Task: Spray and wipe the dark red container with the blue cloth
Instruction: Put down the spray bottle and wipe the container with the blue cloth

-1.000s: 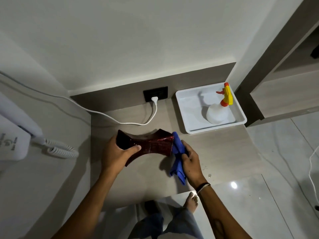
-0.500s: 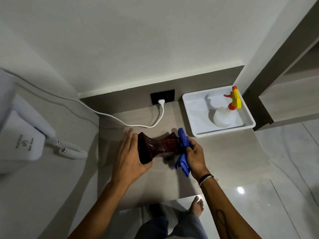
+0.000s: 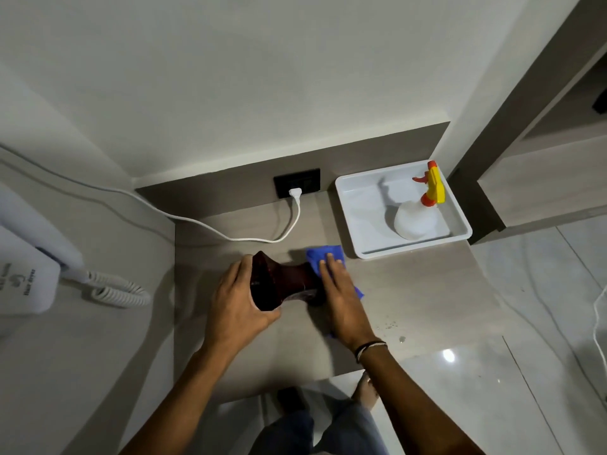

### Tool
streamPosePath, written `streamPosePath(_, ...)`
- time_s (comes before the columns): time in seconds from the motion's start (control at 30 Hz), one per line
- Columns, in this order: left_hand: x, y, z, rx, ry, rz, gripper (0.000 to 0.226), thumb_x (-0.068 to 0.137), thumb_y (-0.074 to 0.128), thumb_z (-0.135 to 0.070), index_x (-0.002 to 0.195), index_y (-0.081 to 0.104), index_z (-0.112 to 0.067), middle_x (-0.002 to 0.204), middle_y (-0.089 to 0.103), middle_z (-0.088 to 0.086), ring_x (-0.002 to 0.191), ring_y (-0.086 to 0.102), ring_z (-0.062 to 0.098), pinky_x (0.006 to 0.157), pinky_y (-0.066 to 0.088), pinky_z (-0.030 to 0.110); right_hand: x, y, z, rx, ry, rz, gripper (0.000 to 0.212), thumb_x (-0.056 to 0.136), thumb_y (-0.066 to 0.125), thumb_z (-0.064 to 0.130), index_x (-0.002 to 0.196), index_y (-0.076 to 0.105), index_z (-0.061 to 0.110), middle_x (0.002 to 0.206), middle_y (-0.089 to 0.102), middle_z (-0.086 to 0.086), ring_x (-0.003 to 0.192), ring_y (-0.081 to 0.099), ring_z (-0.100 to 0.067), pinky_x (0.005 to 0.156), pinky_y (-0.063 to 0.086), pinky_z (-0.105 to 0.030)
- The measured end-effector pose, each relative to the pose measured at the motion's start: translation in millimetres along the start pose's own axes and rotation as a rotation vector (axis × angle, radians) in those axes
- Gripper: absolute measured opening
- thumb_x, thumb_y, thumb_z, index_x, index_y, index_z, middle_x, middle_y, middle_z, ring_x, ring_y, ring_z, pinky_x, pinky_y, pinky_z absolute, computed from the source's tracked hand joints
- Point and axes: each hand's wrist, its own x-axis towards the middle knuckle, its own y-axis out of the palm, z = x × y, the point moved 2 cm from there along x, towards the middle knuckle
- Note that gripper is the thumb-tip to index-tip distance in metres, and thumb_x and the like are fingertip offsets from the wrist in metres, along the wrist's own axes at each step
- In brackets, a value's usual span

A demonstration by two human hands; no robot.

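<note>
The dark red container (image 3: 282, 282) lies on its side on the grey counter (image 3: 410, 290), its opening toward me. My left hand (image 3: 238, 302) grips its left rim. My right hand (image 3: 341, 297) lies flat on the blue cloth (image 3: 323, 256), pressing it against the container's right end. The cloth covers that end and a corner sticks out past my palm. A white spray bottle (image 3: 417, 218) with a yellow and orange trigger head stands in the white tray (image 3: 354, 198) at the back right, away from both hands.
A white cable (image 3: 256, 239) runs from a plug in the black wall socket (image 3: 297, 187) across the counter's back. A white wall-mounted hair dryer (image 3: 23, 277) with a coiled cord hangs at the left. Water drops dot the counter's front right. My feet stand on glossy floor tiles below.
The container has turned from lying broadside to pointing its opening at me. My right hand went from gripping the bunched cloth to lying flat on it over the container's end.
</note>
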Motion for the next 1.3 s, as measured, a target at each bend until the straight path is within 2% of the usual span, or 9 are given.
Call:
streamPosePath(0.27,3.1,0.9,-1.7,-0.019,0.003,0.014,0.089,0.055,0.096,-0.018,0.137,0.063,-0.003,0.122,0.071,0.017,0.108,0.07,0.044,0.086,0.055,0.043,-15.2,13.8,77.1,0.319,-0.28,-0.039,0.096,0.093,0.046,-0.012,0.174,0.012,0.026,0.184,0.002,0.004,0.171,0.011,-0.02,0.139,0.017,-0.033)
streamPosePath(0.37,0.9,-2.4,2.9,-0.015,-0.013,0.001,0.102,0.05,0.103,-0.02,0.141,0.061,-0.002,0.127,0.07,0.019,0.11,0.07,0.044,0.091,0.059,0.046,-6.1,2.6,32.3,0.264,-0.068,0.013,0.078,0.11,0.046,-0.002,0.173,0.013,0.028,0.18,-0.007,0.022,0.171,-0.001,-0.016,0.14,0.013,-0.046)
streamPosePath(0.47,1.2,-5.3,-1.7,-0.048,-0.006,0.015,0.103,0.054,0.102,-0.023,0.145,0.058,-0.005,0.129,0.068,0.015,0.113,0.069,0.04,0.092,0.06,0.047,2.9,-10.1,19.9,0.143,0.045,-0.01,0.077,0.106,0.05,-0.007,0.172,0.017,0.014,0.182,-0.001,-0.002,0.171,0.003,-0.025,0.138,0.017,-0.049)
streamPosePath(0.67,5.9,-2.8,7.2,-0.1,-0.029,0.035,0.094,0.062,0.095,-0.009,0.148,0.057,-0.002,0.137,0.067,0.019,0.124,0.065,0.042,0.103,0.055,0.048,-10.2,17.7,80.8,0.257,-0.365,-0.094,0.097,0.092,0.048,-0.016,0.174,0.012,0.022,0.184,0.003,-0.005,0.172,0.007,-0.024,0.139,0.015,-0.032)
streamPosePath(0.8,0.1,-3.4,14.8,-0.076,-0.017,0.031,0.108,0.053,0.105,-0.016,0.149,0.057,-0.003,0.137,0.067,0.017,0.121,0.067,0.039,0.1,0.052,0.038,4.2,-2.1,18.4,0.225,-0.008,-0.077,0.061,0.115,0.045,0.012,0.171,0.028,0.028,0.182,0.015,0.009,0.169,0.014,-0.012,0.139,0.021,-0.045)
streamPosePath(0.9,2.6,-1.7,14.0,-0.129,-0.046,0.01,0.099,0.056,0.102,-0.031,0.144,0.059,-0.017,0.13,0.069,0.004,0.116,0.068,0.027,0.097,0.056,0.036,7.4,-15.4,-11.0,0.32,0.193,-0.237,0.069,0.101,0.049,-0.016,0.165,0.038,0.005,0.172,0.04,-0.014,0.158,0.042,-0.028,0.134,0.031,-0.041)
streamPosePath(1.03,5.7,-4.9,16.4,-0.378,-0.307,0.047,0.081,0.056,0.091,-0.055,0.13,0.063,-0.036,0.119,0.078,-0.013,0.111,0.075,0.012,0.098,0.063,0.046,-0.2,-18.2,-22.2,0.818,0.522,-0.259,0.059,0.101,0.037,-0.021,0.15,0.057,0.006,0.142,0.067,-0.021,0.109,0.075,-0.008,0.102,0.062,-0.032)
streamPosePath(1.13,5.9,-1.0,20.2,-0.376,-0.416,0.114,0.117,0.062,0.078,-0.085,0.164,0.035,-0.046,0.157,0.062,-0.001,0.142,0.06,0.027,0.116,0.051,0.053,-1.0,-12.4,-19.1,1.089,0.625,-0.196,0.053,0.106,0.034,-0.015,0.145,0.063,0.007,0.134,0.068,-0.036,0.099,0.066,-0.039,0.089,0.059,-0.046)
streamPosePath(1.3,4.6,-4.7,24.6,-0.319,-0.306,0.36,0.155,0.041,0.092,-0.089,0.163,0.002,-0.06,0.169,0.044,-0.004,0.151,0.05,0.024,0.12,0.046,0.058,17.4,-22.3,-12.6,1.127,0.632,-0.217,0.056,0.099,0.029,-0.02,0.13,0.07,0.004,0.132,0.07,-0.037,0.098,0.069,-0.038,0.083,0.062,-0.04)
